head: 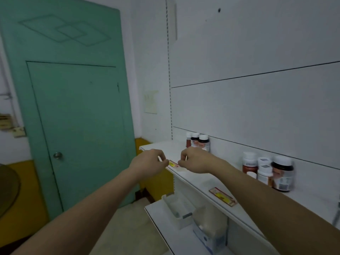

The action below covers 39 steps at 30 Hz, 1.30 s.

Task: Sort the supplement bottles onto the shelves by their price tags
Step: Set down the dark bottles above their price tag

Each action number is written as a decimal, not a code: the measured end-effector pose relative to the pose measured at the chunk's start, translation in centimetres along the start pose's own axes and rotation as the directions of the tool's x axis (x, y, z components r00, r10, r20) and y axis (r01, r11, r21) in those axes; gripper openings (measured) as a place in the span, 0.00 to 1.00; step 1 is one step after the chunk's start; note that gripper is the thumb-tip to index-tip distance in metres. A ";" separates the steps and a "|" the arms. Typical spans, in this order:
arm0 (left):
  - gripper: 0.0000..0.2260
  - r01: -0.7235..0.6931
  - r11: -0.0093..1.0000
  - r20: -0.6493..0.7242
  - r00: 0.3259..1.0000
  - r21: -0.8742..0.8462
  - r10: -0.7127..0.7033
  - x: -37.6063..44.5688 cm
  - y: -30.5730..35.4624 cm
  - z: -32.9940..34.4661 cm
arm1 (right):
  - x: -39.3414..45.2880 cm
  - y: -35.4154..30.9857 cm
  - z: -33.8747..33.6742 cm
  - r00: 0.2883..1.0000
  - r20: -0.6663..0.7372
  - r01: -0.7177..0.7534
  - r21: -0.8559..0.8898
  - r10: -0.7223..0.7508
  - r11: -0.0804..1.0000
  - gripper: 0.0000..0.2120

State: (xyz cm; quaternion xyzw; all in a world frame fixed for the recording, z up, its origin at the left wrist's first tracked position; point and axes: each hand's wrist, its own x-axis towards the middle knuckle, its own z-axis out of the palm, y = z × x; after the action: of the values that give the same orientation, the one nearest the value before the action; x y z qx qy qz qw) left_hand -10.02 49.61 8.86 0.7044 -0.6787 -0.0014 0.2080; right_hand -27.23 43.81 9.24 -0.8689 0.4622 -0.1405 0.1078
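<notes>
A red and yellow price tag [173, 164] lies on the front edge of the white shelf [202, 179]. My left hand [149, 162] pinches its left end and my right hand [195, 160] pinches its right end. A second price tag [223, 196] sits further right on the same edge. Three dark supplement bottles with white caps [198, 141] stand at the back of the shelf behind my right hand. Another group of bottles [268, 172], some white and some dark, stands further right against the wall panel.
A lower shelf [161, 223] holds a white plastic tray [176, 208] and a clear box [209, 230]. A green door [77, 111] stands to the left, with a yellow lower wall beside it. White wall panels rise behind the shelf.
</notes>
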 end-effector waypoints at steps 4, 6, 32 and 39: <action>0.12 0.008 1.000 0.002 1.000 -0.008 -0.008 5.6 -3.7 1.2 | 6.2 1.4 1.8 1.000 0.007 -0.029 -0.011 0.029 1.000 0.13; 0.12 -0.007 0.999 0.005 1.000 -0.033 0.007 8.3 -5.5 2.0 | 9.1 1.8 2.7 0.999 0.007 -0.045 -0.036 0.046 0.998 0.12; 0.07 -0.305 0.688 0.065 0.888 -0.659 0.456 39.8 -12.6 16.1 | 29.5 12.5 5.3 0.589 -0.584 -0.363 0.426 0.558 0.829 0.05; 0.18 -0.322 0.571 -0.018 0.881 -0.755 0.473 43.9 -8.6 17.8 | 29.2 16.5 5.4 0.349 -0.682 -0.488 0.454 0.643 0.745 0.07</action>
State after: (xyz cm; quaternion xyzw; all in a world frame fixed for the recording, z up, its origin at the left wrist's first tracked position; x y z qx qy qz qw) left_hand -3.45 2.33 2.37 0.3835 -0.7758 -0.2946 0.4052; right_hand -22.61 10.70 3.20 -0.4767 0.7153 -0.5109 0.0013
